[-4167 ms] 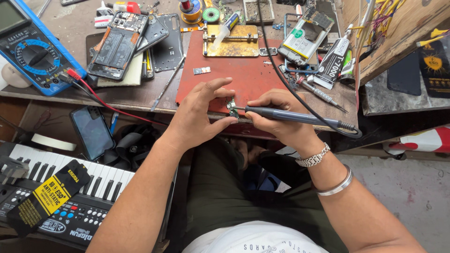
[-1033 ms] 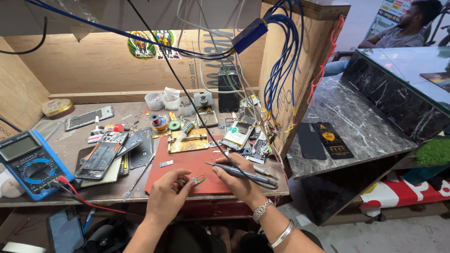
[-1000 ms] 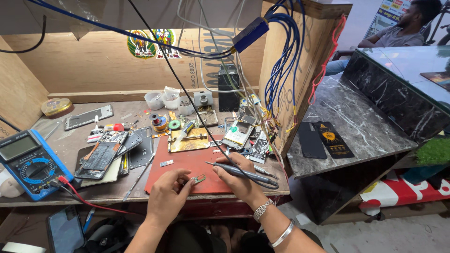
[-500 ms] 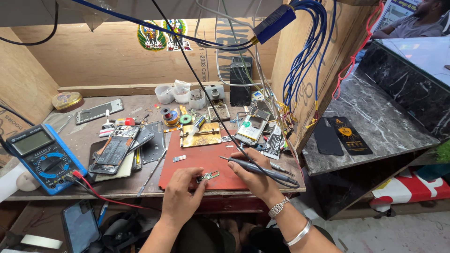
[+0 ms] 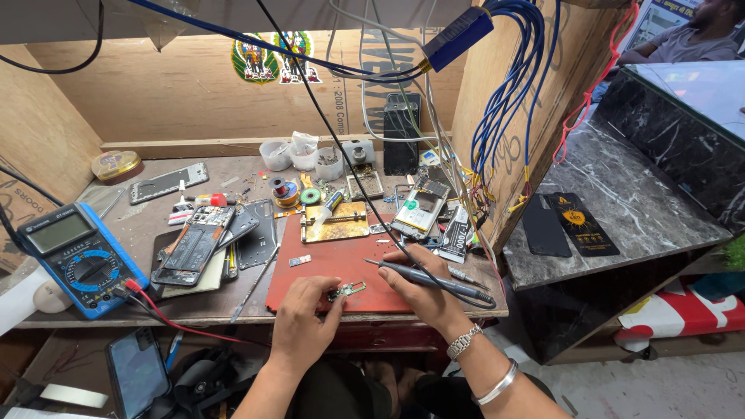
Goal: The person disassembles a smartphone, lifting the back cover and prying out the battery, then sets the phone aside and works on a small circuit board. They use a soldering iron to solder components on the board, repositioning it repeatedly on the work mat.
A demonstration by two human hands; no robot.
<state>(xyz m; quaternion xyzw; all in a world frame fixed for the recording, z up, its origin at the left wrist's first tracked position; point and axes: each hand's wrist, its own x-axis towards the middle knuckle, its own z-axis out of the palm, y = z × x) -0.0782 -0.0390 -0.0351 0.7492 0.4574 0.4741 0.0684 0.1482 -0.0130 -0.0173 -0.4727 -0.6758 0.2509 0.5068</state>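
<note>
My left hand (image 5: 304, 318) rests at the near edge of a red work mat (image 5: 330, 256), its fingertips pinching a small circuit part (image 5: 346, 291). To its right, my right hand (image 5: 423, 291) grips a dark soldering iron (image 5: 427, 277) that lies across the fingers. The iron's tip points left, a little above the part. Its cord runs off to the right.
A blue multimeter (image 5: 81, 256) with red and black leads lies at the left. Opened phones (image 5: 194, 244), a brass board holder (image 5: 335, 221), solder spools, small cups and loose parts crowd the bench. Cables hang overhead. A dark stone counter (image 5: 621, 209) stands at the right, a person behind it.
The view has lifted from close over the hands to take in the whole bench. Both hands stay at the mat's near edge, still holding the part and the iron.
</note>
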